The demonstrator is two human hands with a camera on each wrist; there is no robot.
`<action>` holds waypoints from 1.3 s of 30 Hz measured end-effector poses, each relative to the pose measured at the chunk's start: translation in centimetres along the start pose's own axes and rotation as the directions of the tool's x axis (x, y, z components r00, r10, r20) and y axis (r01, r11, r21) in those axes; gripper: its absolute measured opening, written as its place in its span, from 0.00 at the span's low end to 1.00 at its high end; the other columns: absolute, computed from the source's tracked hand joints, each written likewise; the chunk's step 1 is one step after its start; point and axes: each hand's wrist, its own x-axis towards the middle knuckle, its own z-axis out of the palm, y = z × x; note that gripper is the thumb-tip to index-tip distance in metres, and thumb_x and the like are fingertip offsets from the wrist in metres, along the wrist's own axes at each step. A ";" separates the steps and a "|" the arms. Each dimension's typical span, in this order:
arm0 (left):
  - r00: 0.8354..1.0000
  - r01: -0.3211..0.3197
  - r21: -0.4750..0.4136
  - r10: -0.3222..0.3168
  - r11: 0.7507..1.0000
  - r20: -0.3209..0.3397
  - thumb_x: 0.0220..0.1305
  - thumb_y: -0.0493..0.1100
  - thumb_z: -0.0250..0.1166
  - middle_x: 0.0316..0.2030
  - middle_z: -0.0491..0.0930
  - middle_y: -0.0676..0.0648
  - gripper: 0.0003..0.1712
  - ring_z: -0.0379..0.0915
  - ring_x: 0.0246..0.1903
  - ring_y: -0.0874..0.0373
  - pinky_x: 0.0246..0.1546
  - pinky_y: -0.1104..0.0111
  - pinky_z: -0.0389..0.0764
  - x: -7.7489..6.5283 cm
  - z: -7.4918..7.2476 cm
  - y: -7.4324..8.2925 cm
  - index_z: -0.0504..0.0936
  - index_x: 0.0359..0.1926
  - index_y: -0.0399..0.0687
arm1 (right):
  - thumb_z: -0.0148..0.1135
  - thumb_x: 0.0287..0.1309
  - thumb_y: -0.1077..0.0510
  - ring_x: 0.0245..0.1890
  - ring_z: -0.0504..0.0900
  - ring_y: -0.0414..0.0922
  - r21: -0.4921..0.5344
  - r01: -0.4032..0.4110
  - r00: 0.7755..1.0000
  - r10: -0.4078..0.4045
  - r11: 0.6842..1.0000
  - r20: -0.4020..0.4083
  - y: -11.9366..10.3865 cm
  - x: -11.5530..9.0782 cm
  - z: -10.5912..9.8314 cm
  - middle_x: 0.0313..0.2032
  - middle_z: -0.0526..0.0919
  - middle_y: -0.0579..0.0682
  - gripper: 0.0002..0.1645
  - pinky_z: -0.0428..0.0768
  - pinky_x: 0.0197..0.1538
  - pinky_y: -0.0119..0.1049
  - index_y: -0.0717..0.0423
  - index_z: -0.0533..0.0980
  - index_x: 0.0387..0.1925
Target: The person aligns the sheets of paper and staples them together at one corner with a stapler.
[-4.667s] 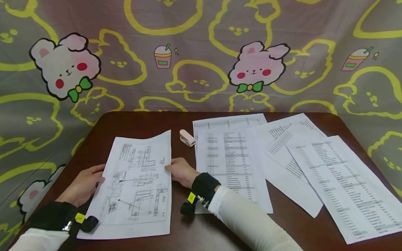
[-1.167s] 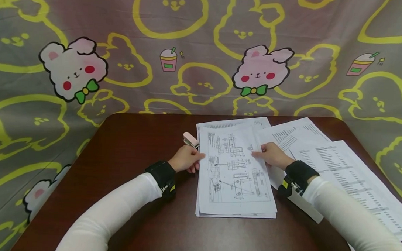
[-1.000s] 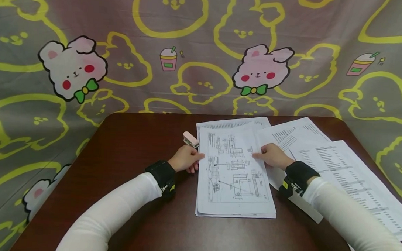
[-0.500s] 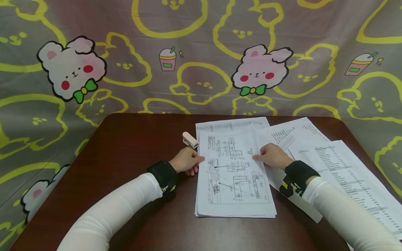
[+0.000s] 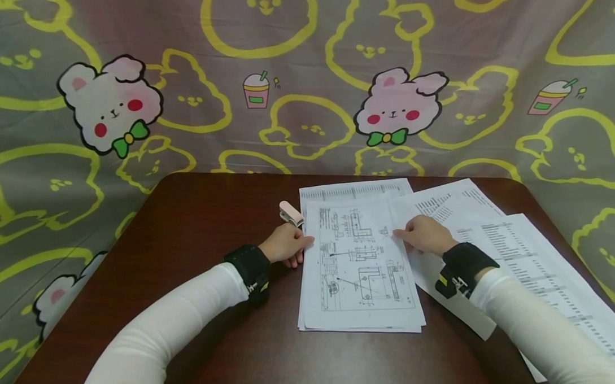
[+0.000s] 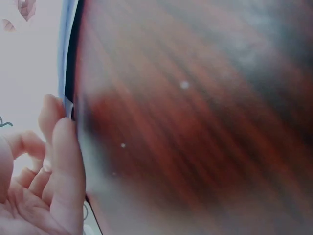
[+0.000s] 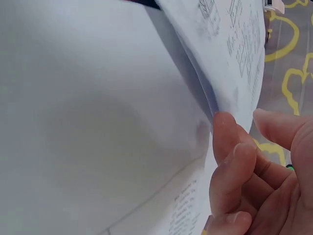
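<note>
Pinching opposite edges of the drawing sheet (image 5: pixel 363 264) between them, left hand (image 5: pixel 283 244) and right hand (image 5: pixel 426 235) seemingly steady it over the pages (image 5: pixel 350 193) beneath.

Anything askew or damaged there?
Askew, yes: a sheet under the drawing sticks out past its far edge, unaligned, and the papers at right overlap at angles. No tears or spills visible.

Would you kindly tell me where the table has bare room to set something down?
The widest bare patch of the table lies left of the stapler and the left sleeve. Another lies on the near side of the drawing sheet, between that sleeve and the right sleeve. It is crowded on the right, where loose sheets overlap by the right hand.
</note>
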 end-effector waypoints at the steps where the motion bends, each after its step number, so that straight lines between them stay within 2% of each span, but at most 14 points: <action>1: 1.000 -0.007 0.003 0.008 1.000 -0.006 0.71 0.49 0.59 0.17 0.78 0.44 0.21 0.74 0.12 0.57 0.16 0.68 0.78 0.0 0.0 0.1 0.80 0.24 0.40 | 0.58 0.67 0.47 0.24 0.75 0.47 -0.004 0.002 1.000 -0.002 1.000 -0.001 0.0 -0.1 -0.1 0.23 0.78 0.52 0.20 0.70 0.29 0.37 0.63 0.80 0.35; 5: 0.999 -0.029 -0.002 0.029 1.000 -0.016 0.71 0.50 0.59 0.17 0.78 0.44 0.22 0.73 0.12 0.57 0.15 0.69 0.76 -0.2 0.1 0.5 0.79 0.23 0.40 | 0.58 0.67 0.48 0.23 0.75 0.47 -0.012 0.038 0.999 -0.038 0.999 -0.007 0.5 -0.6 -0.6 0.21 0.78 0.51 0.19 0.70 0.28 0.37 0.62 0.80 0.32; 10: 0.999 -0.046 -0.045 0.047 0.998 0.013 0.71 0.50 0.58 0.18 0.79 0.45 0.22 0.72 0.11 0.57 0.14 0.70 0.74 -0.5 0.5 1.3 0.78 0.23 0.40 | 0.58 0.67 0.50 0.22 0.75 0.46 -0.005 0.083 0.997 -0.083 0.997 -0.004 1.8 -1.7 -1.5 0.21 0.79 0.50 0.18 0.71 0.27 0.36 0.61 0.80 0.32; 17: 0.989 -0.102 -0.163 0.118 0.981 0.089 0.72 0.46 0.57 0.21 0.81 0.45 0.16 0.72 0.12 0.58 0.14 0.72 0.70 -1.2 1.3 2.9 0.79 0.35 0.36 | 0.59 0.67 0.50 0.22 0.74 0.46 0.001 0.088 0.996 -0.088 0.996 -0.030 4.2 -3.7 -3.0 0.22 0.79 0.50 0.18 0.71 0.28 0.37 0.63 0.79 0.33; 21: 0.981 -0.102 -0.219 0.134 0.970 0.137 0.72 0.45 0.57 0.24 0.82 0.44 0.15 0.74 0.13 0.59 0.15 0.72 0.70 -1.3 1.8 3.9 0.79 0.41 0.34 | 0.59 0.66 0.51 0.22 0.74 0.46 0.000 0.076 0.996 -0.076 0.997 -0.048 5.9 -4.7 -3.8 0.23 0.78 0.50 0.18 0.71 0.29 0.37 0.64 0.78 0.33; 32: 0.969 -0.145 -0.242 0.187 0.959 0.161 0.72 0.45 0.56 0.28 0.83 0.43 0.16 0.75 0.16 0.57 0.18 0.70 0.73 -1.1 2.6 5.4 0.78 0.47 0.34 | 0.59 0.66 0.48 0.24 0.74 0.46 -0.012 0.076 0.990 -0.077 0.997 -0.118 9.9 -6.7 -4.9 0.25 0.79 0.49 0.19 0.72 0.30 0.39 0.63 0.78 0.33; 36: 0.967 -0.155 -0.250 0.199 0.956 0.160 0.72 0.44 0.56 0.30 0.83 0.43 0.16 0.77 0.18 0.56 0.20 0.70 0.75 -1.0 3.0 5.9 0.77 0.49 0.34 | 0.59 0.66 0.49 0.26 0.75 0.46 -0.021 0.060 0.988 -0.062 0.998 -0.143 10.7 -7.0 -5.2 0.26 0.80 0.50 0.20 0.72 0.31 0.39 0.65 0.78 0.35; 39: 0.967 -0.149 -0.267 0.196 0.952 0.161 0.72 0.44 0.56 0.33 0.84 0.42 0.16 0.78 0.20 0.55 0.22 0.69 0.78 -1.0 3.4 6.4 0.76 0.50 0.35 | 0.60 0.65 0.49 0.27 0.76 0.47 -0.014 0.058 0.984 -0.060 0.998 -0.169 11.4 -7.2 -5.5 0.29 0.82 0.53 0.22 0.74 0.32 0.40 0.68 0.77 0.39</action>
